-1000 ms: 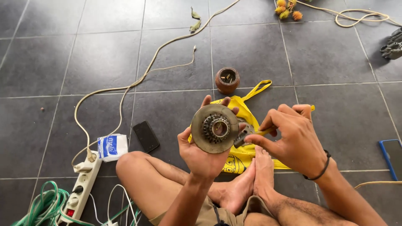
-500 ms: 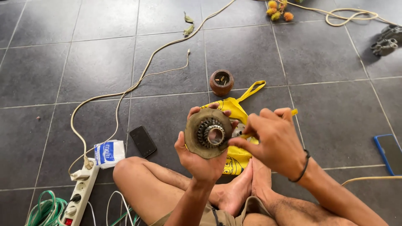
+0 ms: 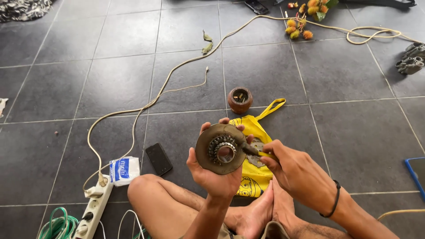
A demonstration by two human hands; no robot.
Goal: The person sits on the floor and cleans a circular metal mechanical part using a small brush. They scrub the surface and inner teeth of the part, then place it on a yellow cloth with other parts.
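The left hand cups a round, rusty brown metal disc with a toothed gear ring at its centre, fingers curled over its top rim, holding it upright above the crossed legs. The right hand pinches a small yellow-handled brush whose dark tip touches the disc's right edge. Just behind the disc lies a crumpled yellow cloth bag with a looped handle, partly hidden by both hands. To the left of the grip a black phone lies flat on the dark grey floor tiles, then a white and blue soft packet and a white power strip. Beyond the bag stands a small round brown wooden pot. A long cream cable snakes farther off, towards a cluster of red-orange spiky fruit.
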